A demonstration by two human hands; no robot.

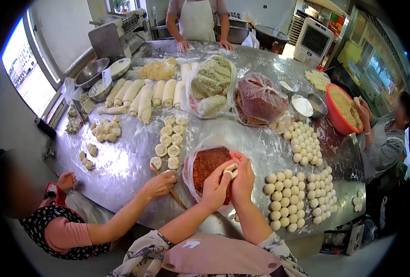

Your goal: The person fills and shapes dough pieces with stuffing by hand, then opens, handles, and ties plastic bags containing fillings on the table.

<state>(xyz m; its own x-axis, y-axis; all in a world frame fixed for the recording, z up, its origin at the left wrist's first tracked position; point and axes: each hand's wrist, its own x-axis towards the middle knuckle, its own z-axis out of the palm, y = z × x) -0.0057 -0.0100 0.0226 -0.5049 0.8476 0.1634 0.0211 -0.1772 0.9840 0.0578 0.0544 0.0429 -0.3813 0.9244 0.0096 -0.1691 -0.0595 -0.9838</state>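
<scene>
Between both my hands is a small cupped piece of white dough (231, 171), with an opening showing at its top. My left hand (215, 185) curls its thumb and fingers against one side. My right hand (243, 177) presses its fingers round the other side. Just below them lies a clear plastic bag holding reddish-brown crumbly filling (206, 167). Flattened dough rounds (166, 140) lie in two columns left of the bag. Rows of finished-looking round dough balls (285, 198) sit to the right of my hands.
At my left, a co-worker's hand (161, 183) is by a thin rolling pin (176, 197). Dough rolls (145, 104), a bag of greenish filling (210, 78) and a dark red bag (261, 98) occupy the back. Another person works at a red basin (330, 108); a third stands opposite.
</scene>
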